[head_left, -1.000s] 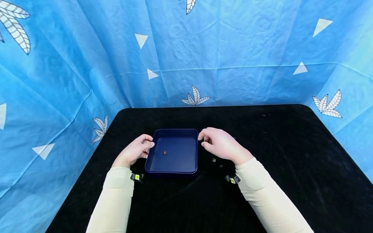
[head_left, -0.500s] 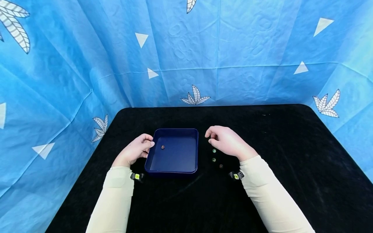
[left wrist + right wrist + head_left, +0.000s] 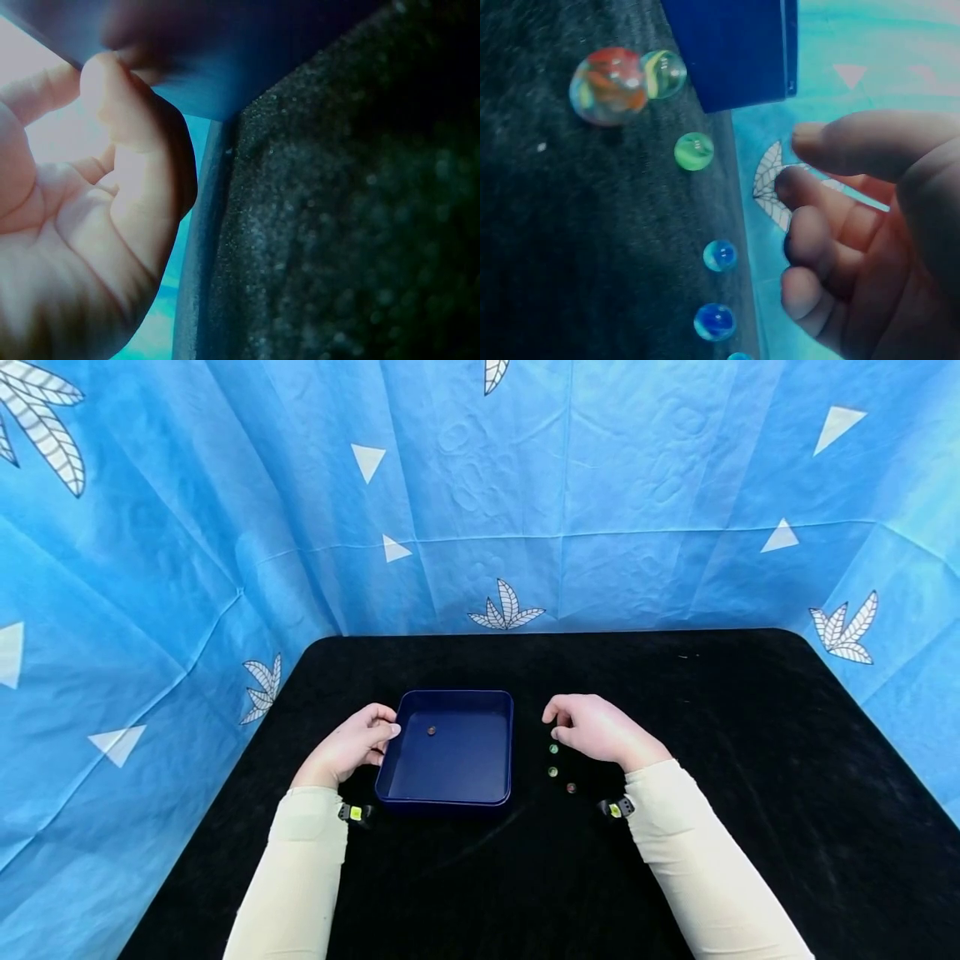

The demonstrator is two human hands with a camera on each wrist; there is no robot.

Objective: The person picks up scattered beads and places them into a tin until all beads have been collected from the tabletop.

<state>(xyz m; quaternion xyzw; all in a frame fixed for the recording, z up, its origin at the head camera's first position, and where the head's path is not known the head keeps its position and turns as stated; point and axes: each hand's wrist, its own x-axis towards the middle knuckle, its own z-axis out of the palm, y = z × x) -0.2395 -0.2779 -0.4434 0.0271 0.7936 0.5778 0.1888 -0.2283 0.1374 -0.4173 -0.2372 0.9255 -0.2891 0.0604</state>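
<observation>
My left hand pinches the left rim of a square dark blue tray, thumb on top. In the left wrist view its thumb presses against the blue wall. One small reddish-brown marble lies inside the tray, towards the back left. To the tray's right, my right hand hovers with loosely bent fingers and nothing between them. Near it on the cloth are a green marble, a clear marble with a yellow swirl, an orange marble and several blue marbles; the head view hides the blue ones.
A black cloth-covered table carries everything. Blue patterned curtains hang behind it and along its sides. Tiny pale specks show near the far right edge.
My right hand has drawn away from the tray's right rim to the right, uncovering a green marble. The marble in the tray has rolled towards the back. My left hand keeps its hold.
</observation>
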